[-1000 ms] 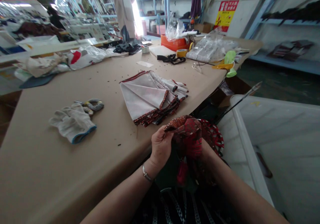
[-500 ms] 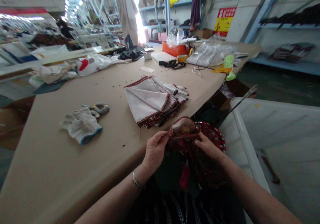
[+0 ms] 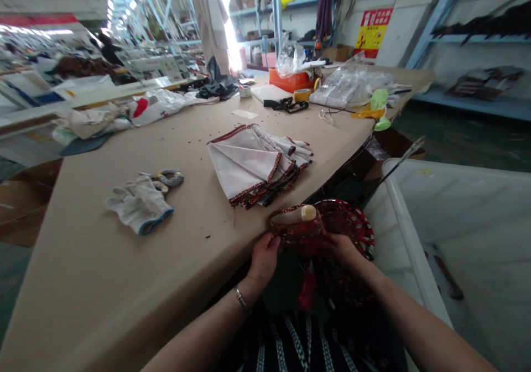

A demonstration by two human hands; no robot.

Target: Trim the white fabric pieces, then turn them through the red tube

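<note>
A dark red patterned cloth (image 3: 296, 232) is stretched between my two hands at the table's near edge. My left hand (image 3: 265, 257) pinches its left end, thumb against fingers. My right hand (image 3: 342, 251) is closed on the right side of it, its fingertips partly hidden in the cloth. A cream rounded knob (image 3: 308, 213) shows at the cloth's upper edge; what it belongs to is hidden. Just beyond lies a stack of folded white cloths with dark red edging (image 3: 249, 167). Dark red fabric also hangs below my right hand, in shadow.
On the brown table (image 3: 199, 272) lie white work gloves (image 3: 141, 205) at left and black straps (image 3: 286, 105), yellow tape (image 3: 302, 95) and plastic bags (image 3: 352, 87) farther back. A large white bin (image 3: 402, 217) stands at right. A round red-patterned object (image 3: 360, 225) sits beside my right hand.
Both hands have moved slightly down with the cloth, which now lies more spread out. The cream knob shows plainly, where before it was behind the sheer fabric.
</note>
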